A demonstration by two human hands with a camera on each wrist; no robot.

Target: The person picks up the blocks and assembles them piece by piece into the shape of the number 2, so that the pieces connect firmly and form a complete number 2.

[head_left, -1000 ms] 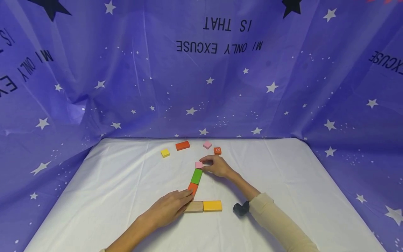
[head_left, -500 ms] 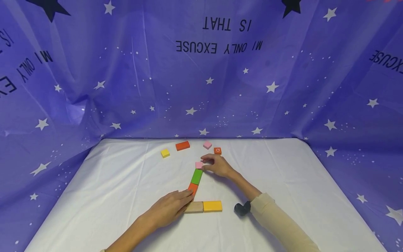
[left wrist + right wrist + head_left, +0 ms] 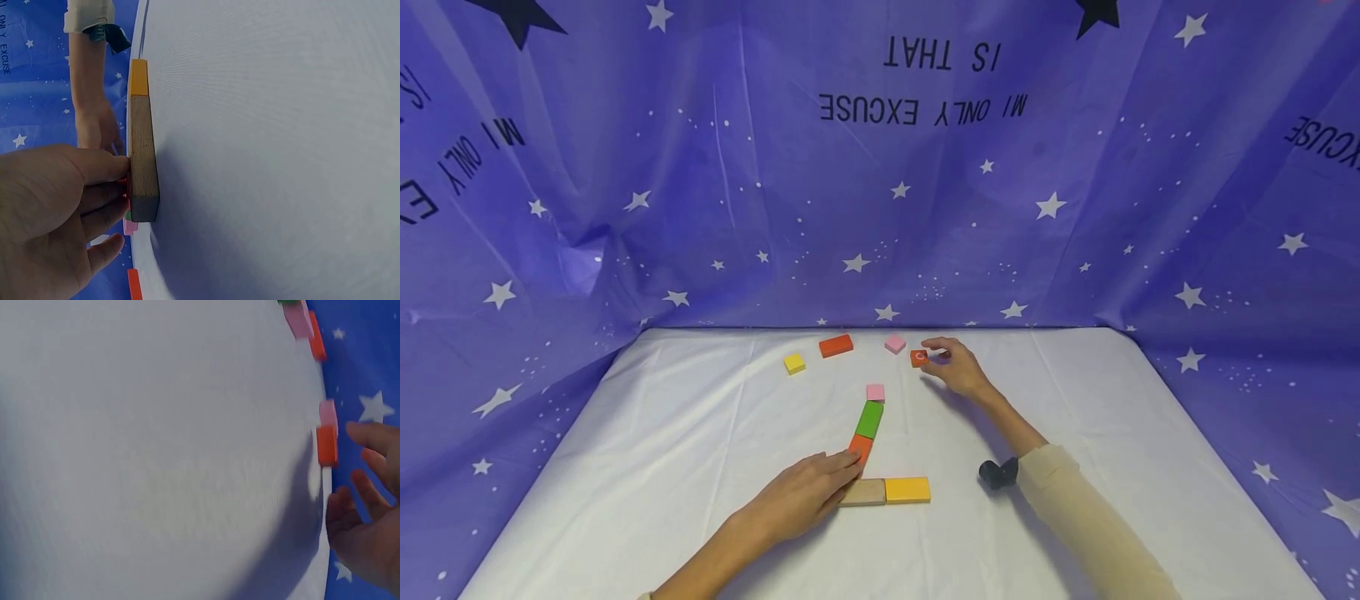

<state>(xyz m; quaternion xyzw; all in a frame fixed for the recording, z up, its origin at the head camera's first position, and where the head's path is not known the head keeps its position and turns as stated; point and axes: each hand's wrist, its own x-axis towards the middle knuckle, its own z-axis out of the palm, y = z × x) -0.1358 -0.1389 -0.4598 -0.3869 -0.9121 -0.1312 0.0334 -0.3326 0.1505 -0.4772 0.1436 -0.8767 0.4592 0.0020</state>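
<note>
My left hand (image 3: pixel 801 496) rests on an orange-red block (image 3: pixel 861 451), its fingertips on the top and covering the near part. In the left wrist view, the thumb touches a plain wooden block (image 3: pixel 144 150). A yellow-orange block (image 3: pixel 907 490) lies end to end with that wooden block. Beyond the orange-red block, a green block (image 3: pixel 870 419) and a pink block (image 3: pixel 876 392) continue in a slanting line. My right hand (image 3: pixel 958 369) is beside a small orange block with a white mark (image 3: pixel 918 358), thumb and fingers spread; a gap shows in the right wrist view.
At the back of the white-covered table (image 3: pixel 662 467) lie a yellow block (image 3: pixel 794 364), a long red block (image 3: pixel 836 346) and another pink block (image 3: pixel 895 343). A purple star-patterned curtain (image 3: pixel 775 208) encloses the far side and flanks. A dark device (image 3: pixel 997 474) sits at the right wrist.
My right hand has let go of the pink block at the line's far end and moved right and back to the marked orange block. The left hand stays in place.
</note>
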